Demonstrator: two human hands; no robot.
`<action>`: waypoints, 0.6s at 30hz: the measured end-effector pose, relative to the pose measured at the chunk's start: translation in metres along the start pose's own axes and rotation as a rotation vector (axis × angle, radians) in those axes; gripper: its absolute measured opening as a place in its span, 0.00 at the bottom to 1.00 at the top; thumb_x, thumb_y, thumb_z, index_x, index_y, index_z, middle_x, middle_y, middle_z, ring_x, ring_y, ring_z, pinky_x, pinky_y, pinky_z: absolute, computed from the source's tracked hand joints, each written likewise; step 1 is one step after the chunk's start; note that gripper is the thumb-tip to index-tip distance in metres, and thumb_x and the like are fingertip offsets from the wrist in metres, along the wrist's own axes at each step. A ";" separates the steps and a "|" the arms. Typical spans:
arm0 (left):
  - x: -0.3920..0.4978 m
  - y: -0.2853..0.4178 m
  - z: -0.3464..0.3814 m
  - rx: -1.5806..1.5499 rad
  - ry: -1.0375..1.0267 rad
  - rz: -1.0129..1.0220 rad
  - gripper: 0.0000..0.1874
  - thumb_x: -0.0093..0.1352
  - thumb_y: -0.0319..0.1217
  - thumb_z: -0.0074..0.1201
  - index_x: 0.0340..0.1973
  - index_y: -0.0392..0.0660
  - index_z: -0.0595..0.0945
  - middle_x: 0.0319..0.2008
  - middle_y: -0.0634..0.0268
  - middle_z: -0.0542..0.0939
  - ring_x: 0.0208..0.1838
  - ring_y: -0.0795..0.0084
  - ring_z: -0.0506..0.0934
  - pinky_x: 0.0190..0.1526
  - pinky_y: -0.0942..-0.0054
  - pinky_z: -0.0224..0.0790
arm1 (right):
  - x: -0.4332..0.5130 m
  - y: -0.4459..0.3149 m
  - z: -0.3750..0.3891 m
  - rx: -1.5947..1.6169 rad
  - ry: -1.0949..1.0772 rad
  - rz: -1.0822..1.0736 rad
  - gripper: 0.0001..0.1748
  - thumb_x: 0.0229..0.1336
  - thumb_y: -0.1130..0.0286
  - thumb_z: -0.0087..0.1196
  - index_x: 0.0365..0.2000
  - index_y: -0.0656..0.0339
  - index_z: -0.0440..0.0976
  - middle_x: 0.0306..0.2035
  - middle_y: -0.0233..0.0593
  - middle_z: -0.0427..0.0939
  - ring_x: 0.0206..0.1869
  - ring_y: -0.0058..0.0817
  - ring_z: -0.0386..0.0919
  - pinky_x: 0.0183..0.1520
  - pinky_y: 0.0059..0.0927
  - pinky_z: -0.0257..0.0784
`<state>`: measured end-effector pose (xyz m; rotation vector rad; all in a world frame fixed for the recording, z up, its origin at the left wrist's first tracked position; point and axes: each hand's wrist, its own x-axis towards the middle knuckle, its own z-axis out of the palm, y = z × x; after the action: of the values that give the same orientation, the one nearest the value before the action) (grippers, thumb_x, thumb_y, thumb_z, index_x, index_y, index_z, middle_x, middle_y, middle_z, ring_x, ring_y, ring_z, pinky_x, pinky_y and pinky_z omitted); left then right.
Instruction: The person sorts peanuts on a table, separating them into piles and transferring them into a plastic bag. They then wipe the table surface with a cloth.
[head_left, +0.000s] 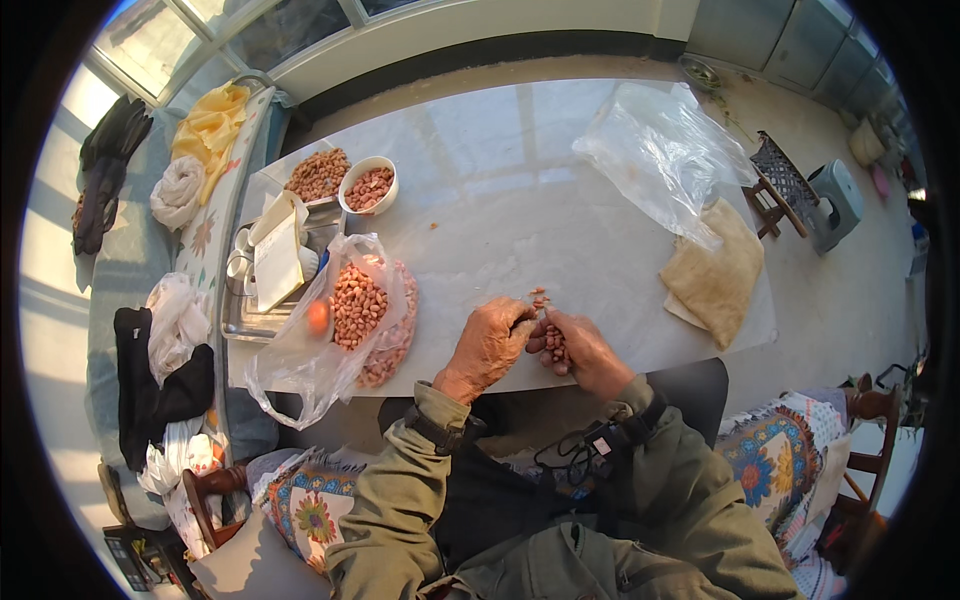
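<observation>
My right hand (592, 351) is curled around several shelled peanuts (556, 346) above the table's near edge. Beside it, my left hand (491, 341) has its fingertips pinched together, almost meeting the right thumb; whether a peanut is between them is hidden. Just past the fingers, a few loose peanuts (538, 301) lie on the pale tabletop (480, 240). Left of my hands sits an open clear plastic bag (390, 300) full of shelled peanuts (358, 306). Farther back, a white bowl (394, 196) holds reddish peanuts (370, 189).
A metal tray (244, 326) carries a notepad (276, 270) and white cups. Behind it is a heap of browner nuts (319, 174). At right lie a clear plastic sheet or bag (660, 150) and a folded tan cloth (716, 277). A low stool (780, 184) stands beyond.
</observation>
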<state>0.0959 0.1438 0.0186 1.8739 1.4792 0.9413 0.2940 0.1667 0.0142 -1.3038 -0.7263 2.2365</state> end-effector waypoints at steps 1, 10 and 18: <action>0.001 0.003 0.001 0.009 0.005 0.010 0.10 0.69 0.23 0.63 0.45 0.36 0.87 0.38 0.49 0.84 0.44 0.43 0.84 0.45 0.54 0.78 | 0.000 0.000 0.000 0.006 -0.003 -0.004 0.22 0.81 0.54 0.48 0.41 0.64 0.78 0.31 0.32 0.78 0.25 0.17 0.73 0.21 0.18 0.65; 0.011 -0.015 0.000 0.317 -0.125 -0.031 0.09 0.71 0.24 0.58 0.46 0.42 0.86 0.40 0.48 0.81 0.42 0.41 0.84 0.43 0.50 0.79 | 0.003 0.002 -0.005 0.038 0.024 0.015 0.18 0.80 0.58 0.50 0.37 0.62 0.76 0.28 0.29 0.75 0.21 0.15 0.68 0.19 0.19 0.61; 0.020 -0.018 0.007 0.531 -0.221 -0.065 0.08 0.72 0.27 0.56 0.43 0.41 0.86 0.37 0.46 0.82 0.42 0.39 0.83 0.44 0.48 0.78 | 0.005 0.005 -0.005 0.063 0.029 -0.002 0.18 0.80 0.57 0.50 0.35 0.60 0.76 0.27 0.28 0.74 0.20 0.15 0.69 0.17 0.19 0.61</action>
<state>0.0944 0.1667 0.0039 2.1889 1.7520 0.3059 0.2954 0.1671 0.0063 -1.3022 -0.6411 2.2154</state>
